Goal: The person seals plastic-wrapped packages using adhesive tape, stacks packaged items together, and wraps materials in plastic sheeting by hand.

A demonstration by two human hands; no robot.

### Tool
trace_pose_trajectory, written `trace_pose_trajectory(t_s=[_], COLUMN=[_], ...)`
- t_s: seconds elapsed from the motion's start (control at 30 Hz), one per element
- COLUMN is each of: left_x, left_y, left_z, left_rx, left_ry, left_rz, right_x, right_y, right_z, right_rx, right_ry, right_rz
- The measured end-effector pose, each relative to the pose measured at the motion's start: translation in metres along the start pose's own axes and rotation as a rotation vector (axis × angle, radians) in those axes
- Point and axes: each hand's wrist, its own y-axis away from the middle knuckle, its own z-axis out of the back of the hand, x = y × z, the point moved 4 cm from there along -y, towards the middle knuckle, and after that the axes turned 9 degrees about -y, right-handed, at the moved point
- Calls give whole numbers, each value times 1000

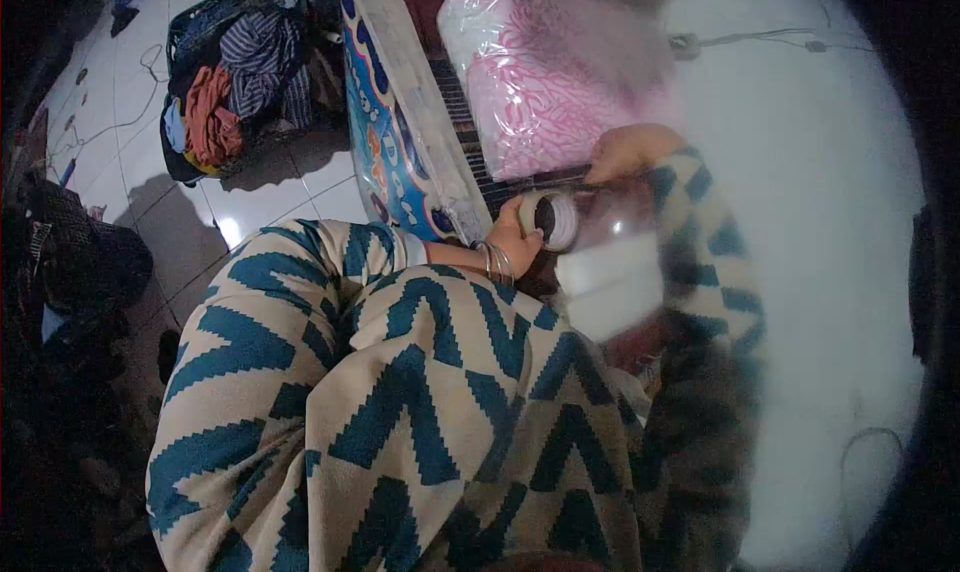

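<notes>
Left hand point(512, 242) is gripping the pale roll point(565, 222) just above and right of frame centre; right hand point(632, 152), clasp impossible to tell, is appearing beside the pink plastic-wrapped bundle point(555, 77).

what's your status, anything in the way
Left hand holding roll. Right hand at pink wrapped bundle, grip unclear. White object near roll, possible obstruction.

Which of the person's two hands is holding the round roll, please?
The left hand, with bangles at its wrist, holds the roll; the right hand is by the pink wrapped package.
</notes>
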Motion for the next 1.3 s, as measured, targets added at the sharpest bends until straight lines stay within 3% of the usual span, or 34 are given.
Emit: trace_pose_trajectory(t_s=[0.2,0.33,0.47,0.63,0.83,0.97,1.27,1.3], left_x=[10,2,10,6,8,14,23,32], left_y=[-3,0,-4,0,0,-1,-4,-8], left_z=[-6,0,-7,-2,-6,-7,-12,-18], left_rx=[-57,-38,-20,-75,-116,-161,-49,-91], left_ry=[74,-35,33,3,28,37,60,12], left_rz=[-76,-25,-11,-110,-78,-178,-60,-174], right_x=[6,5,8,1,2,15,2,3], right_y=[1,3,1,-4,-19,-7,-14,-6], right_z=[4,-1,-1,-4,-13,-8,-17,-19], right_rx=[-55,-72,-42,35,145,20,-30,-65], right_ry=[41,-72,-59,-60,-84,36,120,94], right_rz=[10,-151,-23,-52,-20,-33,13,-40])
